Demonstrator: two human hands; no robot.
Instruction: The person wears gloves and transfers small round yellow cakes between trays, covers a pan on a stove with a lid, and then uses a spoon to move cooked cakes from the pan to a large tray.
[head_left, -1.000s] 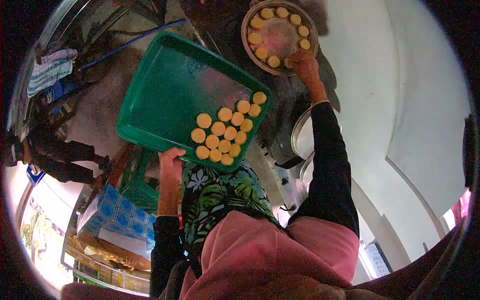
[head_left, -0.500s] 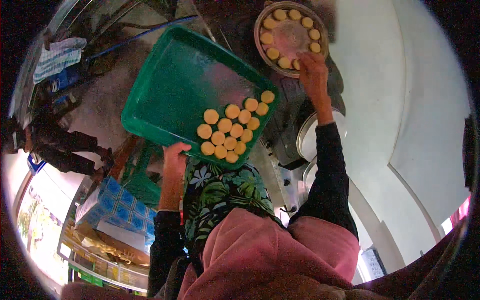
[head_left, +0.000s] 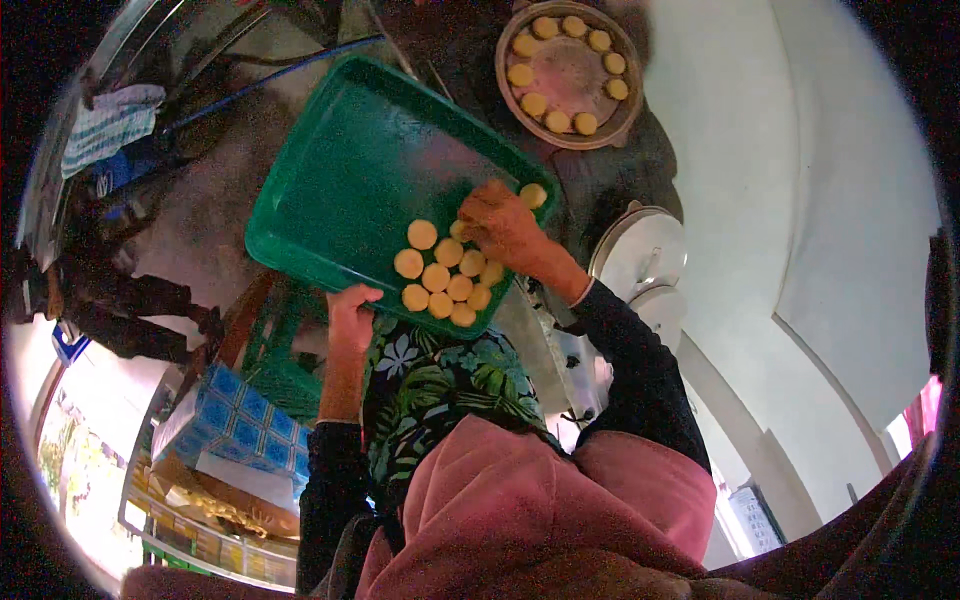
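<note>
My left hand [head_left: 352, 300] is closed on the near rim of a green rectangular tray [head_left: 345, 165], thumb on top. Several pale yellow dough rounds [head_left: 436, 277] lie on the tray, bunched at its near right corner. Over these rounds reaches my right hand [head_left: 503, 228]. Its fingers are curled downward and pressed together beside a partly covered round; what is between the fingertips is hidden. Beyond the tray, at the far right, a round shallow pan [head_left: 572, 78] carries a ring of similar rounds along its inner edge, with its middle bare.
Round metal lids [head_left: 648, 250] lie right of my right forearm, beside a pale wall [head_left: 750, 180]. At the left are a striped cloth [head_left: 112, 125] and a person in dark clothes [head_left: 125, 300]. A blue-patterned covering [head_left: 245, 410] lies at the lower left.
My right hand has moved from the round pan back toward me and left, over the tray. A round now shows where its fingers were at the pan. My left hand keeps its hold.
</note>
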